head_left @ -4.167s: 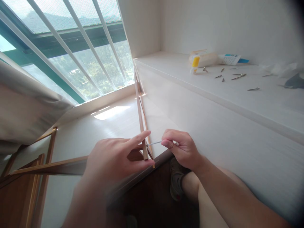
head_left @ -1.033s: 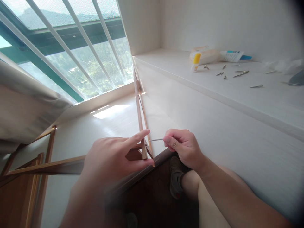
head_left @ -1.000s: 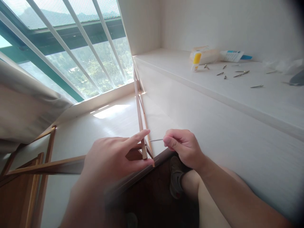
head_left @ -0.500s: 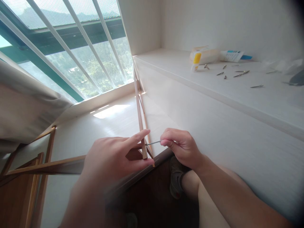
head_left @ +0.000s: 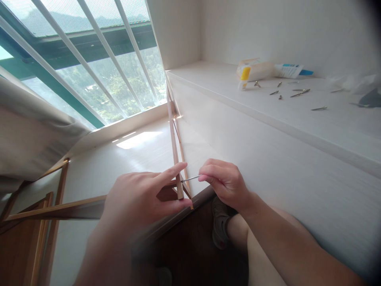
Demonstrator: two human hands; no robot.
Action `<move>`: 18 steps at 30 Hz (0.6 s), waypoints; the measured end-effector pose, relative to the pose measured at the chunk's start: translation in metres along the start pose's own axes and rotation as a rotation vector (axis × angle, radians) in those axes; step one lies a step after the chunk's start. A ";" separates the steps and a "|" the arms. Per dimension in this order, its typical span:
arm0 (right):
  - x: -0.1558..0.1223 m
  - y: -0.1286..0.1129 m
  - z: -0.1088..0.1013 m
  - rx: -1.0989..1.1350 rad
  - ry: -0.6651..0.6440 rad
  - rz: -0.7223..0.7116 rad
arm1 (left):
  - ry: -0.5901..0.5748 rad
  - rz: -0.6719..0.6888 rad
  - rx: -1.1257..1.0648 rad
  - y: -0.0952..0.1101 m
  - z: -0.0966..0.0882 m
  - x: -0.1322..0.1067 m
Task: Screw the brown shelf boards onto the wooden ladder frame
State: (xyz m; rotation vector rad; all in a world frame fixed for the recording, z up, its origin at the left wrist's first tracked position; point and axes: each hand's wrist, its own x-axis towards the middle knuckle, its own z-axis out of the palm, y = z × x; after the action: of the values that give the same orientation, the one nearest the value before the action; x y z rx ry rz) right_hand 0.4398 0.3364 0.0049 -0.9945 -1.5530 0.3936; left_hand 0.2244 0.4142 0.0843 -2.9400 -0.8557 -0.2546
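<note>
My left hand (head_left: 149,194) is closed around the end of a wooden frame (head_left: 179,186), with the forefinger on its far side and the thumb on the near side. A thin metal hex key (head_left: 190,178), its handle end hidden, is pinched in the fingers of my right hand (head_left: 224,180). Its tip meets a small dark fastener at the side of the wooden piece. A second wooden rail (head_left: 59,208) runs leftward behind my left wrist.
On the white ledge (head_left: 238,101) at right lie several screws (head_left: 300,93), a yellow-capped bottle (head_left: 244,77), a white and blue tube (head_left: 290,70) and clear plastic bags (head_left: 351,84). A barred window (head_left: 98,59) and grey curtain (head_left: 32,131) stand at left. Wooden panels (head_left: 26,246) lean lower left.
My right hand and the hex key have shifted very slightly left along with the whole view. Both grips look the same as before.
</note>
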 end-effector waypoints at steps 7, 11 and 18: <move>-0.004 -0.012 0.004 0.131 -0.002 0.305 | 0.001 -0.009 0.016 0.001 -0.001 0.000; -0.004 -0.018 0.005 0.276 -0.028 0.441 | -0.014 -0.008 0.003 0.001 -0.002 0.001; -0.003 -0.012 -0.002 0.224 0.016 0.384 | -0.010 0.003 0.019 -0.001 -0.001 0.000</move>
State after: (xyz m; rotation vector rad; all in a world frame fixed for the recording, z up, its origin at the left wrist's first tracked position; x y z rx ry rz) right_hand 0.4370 0.3266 0.0121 -1.1142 -1.2678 0.8076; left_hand 0.2242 0.4148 0.0849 -2.9279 -0.8497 -0.2304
